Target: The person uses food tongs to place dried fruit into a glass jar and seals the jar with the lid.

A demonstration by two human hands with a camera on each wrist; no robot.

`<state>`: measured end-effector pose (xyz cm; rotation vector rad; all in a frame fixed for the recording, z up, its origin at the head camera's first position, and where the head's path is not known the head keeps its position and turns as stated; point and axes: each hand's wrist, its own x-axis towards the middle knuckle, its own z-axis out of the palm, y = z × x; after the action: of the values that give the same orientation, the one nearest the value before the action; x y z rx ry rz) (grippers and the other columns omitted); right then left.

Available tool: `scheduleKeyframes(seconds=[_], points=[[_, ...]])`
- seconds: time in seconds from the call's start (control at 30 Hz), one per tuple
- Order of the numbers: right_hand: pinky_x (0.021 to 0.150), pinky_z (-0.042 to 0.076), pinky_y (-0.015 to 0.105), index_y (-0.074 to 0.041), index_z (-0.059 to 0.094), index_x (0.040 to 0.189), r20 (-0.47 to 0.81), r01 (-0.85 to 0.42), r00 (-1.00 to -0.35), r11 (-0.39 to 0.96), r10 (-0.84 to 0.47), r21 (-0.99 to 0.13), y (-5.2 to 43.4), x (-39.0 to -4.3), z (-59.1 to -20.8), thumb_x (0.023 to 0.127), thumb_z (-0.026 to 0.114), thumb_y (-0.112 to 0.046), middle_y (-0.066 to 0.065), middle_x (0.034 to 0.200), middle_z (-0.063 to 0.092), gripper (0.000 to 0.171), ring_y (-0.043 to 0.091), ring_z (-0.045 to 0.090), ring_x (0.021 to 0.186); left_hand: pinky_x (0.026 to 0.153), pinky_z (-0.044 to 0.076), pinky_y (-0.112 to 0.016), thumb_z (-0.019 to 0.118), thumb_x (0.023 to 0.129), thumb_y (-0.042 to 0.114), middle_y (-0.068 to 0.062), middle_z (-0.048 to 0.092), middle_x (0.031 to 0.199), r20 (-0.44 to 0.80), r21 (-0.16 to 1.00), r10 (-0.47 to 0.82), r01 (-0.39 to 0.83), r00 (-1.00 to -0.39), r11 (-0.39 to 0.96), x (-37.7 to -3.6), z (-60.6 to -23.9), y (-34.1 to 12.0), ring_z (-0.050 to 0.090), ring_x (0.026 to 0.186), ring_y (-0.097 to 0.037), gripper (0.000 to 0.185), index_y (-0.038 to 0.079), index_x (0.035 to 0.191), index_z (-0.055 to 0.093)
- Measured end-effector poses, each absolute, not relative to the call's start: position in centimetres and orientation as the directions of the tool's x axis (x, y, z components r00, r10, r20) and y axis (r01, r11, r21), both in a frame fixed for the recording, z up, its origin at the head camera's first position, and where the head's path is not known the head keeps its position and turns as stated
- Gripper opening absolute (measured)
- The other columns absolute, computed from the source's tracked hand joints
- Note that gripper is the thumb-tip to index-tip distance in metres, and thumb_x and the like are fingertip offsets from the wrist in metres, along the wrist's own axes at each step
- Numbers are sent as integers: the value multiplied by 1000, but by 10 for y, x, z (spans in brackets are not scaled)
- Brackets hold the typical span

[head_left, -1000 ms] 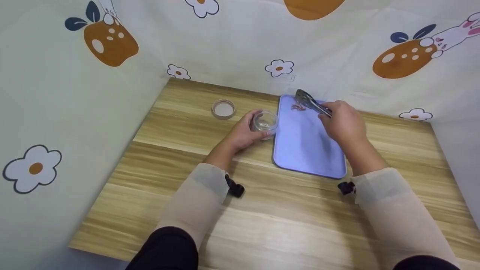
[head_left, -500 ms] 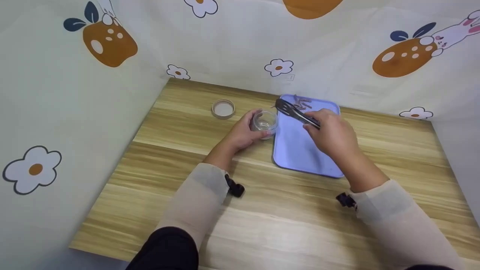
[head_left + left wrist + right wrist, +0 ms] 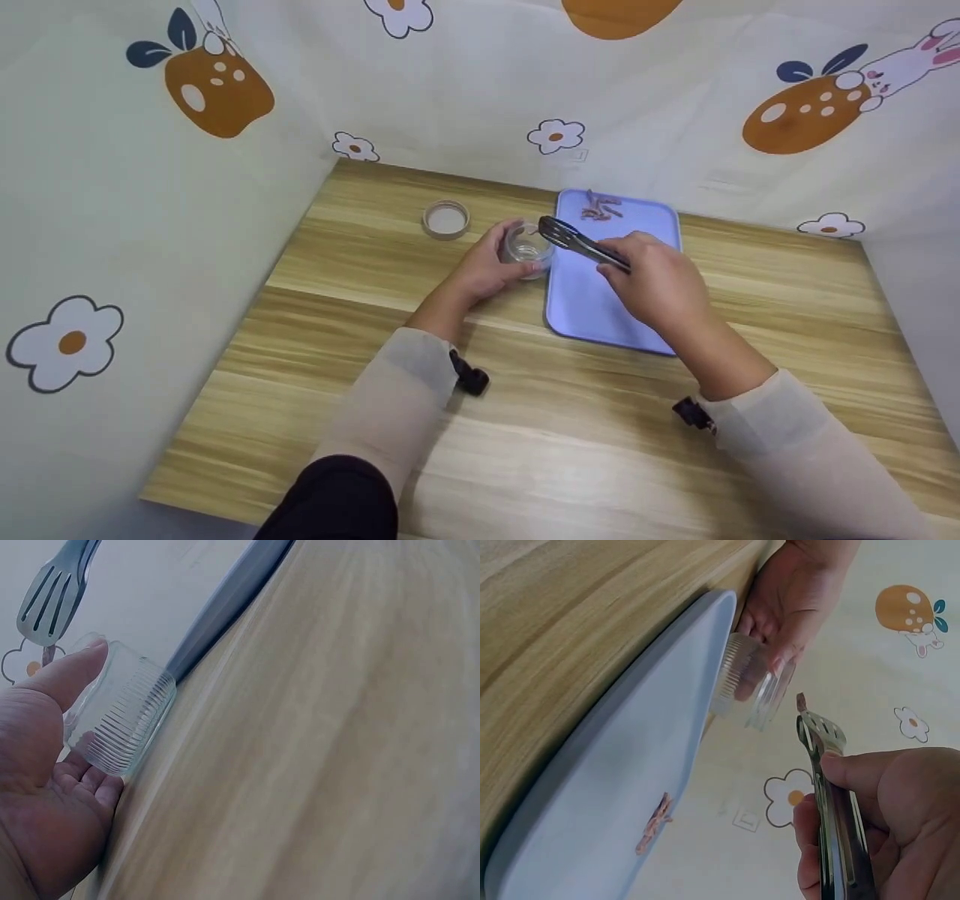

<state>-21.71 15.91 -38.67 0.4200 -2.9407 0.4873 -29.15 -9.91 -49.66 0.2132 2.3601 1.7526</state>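
Note:
My left hand (image 3: 487,266) grips a small clear ribbed glass jar (image 3: 528,246) standing on the wooden table just left of a light blue tray (image 3: 600,300). My right hand (image 3: 652,283) holds metal tongs (image 3: 577,241), whose tips hover over the jar's mouth. In the right wrist view a small brownish bit (image 3: 801,701) sits at the tips of the tongs (image 3: 821,746), just above the jar (image 3: 754,686). Several brownish pieces (image 3: 600,207) lie at the tray's far end. The left wrist view shows the jar (image 3: 120,716) against my palm and the slotted tongs (image 3: 52,592) above.
A round jar lid (image 3: 446,220) lies on the table (image 3: 375,390) to the left of the jar. Patterned cloth walls (image 3: 150,187) close in the table on the left, back and right.
My right hand has carried the tongs leftward from the tray's far end to above the jar. The left hand and jar have stayed put.

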Motion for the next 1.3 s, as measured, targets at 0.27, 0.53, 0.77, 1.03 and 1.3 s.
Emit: scheduleKeyframes(seconds=[0.27,0.53,0.77,1.03,1.3], points=[[82,57,51,-17,75,133,179,-290,-953,914,-246,-285,158,-216,-387,97,79,-25,8,116,76,36,27,67,98,134,28,-37,94,83,35,0,49,166,-58,966,238,5,-970,257,-292,-498,-99,42,157,-21,93,27,161,43],[91,57,57,-12,64,147,151,-252,-965,924,-216,-288,157,-215,-389,95,78,-39,14,131,69,61,33,68,108,135,26,-39,92,85,36,-1,48,167,-55,959,234,13,-971,282,-292,-497,-100,39,158,-22,91,25,161,44],[82,56,54,-13,64,147,134,-220,-973,927,-187,-305,158,-217,-389,92,78,-51,12,127,68,68,30,65,102,135,26,-40,92,85,34,0,47,167,-64,961,236,3,-969,275,-292,-497,-100,39,158,-22,91,27,161,43],[88,54,57,-12,59,152,89,-147,-988,933,-124,-327,172,-233,-391,95,74,-55,19,135,65,73,35,64,105,135,25,-39,92,85,37,2,50,166,-58,957,243,15,-968,290,-292,-497,-100,38,160,-21,90,28,161,43],[94,53,61,-10,55,155,60,-51,-998,951,-34,-304,193,-254,-400,96,72,-57,21,141,60,77,40,64,113,135,26,-40,92,85,35,0,48,167,-62,956,235,10,-970,292,-291,-497,-100,38,160,-24,91,27,162,43]])
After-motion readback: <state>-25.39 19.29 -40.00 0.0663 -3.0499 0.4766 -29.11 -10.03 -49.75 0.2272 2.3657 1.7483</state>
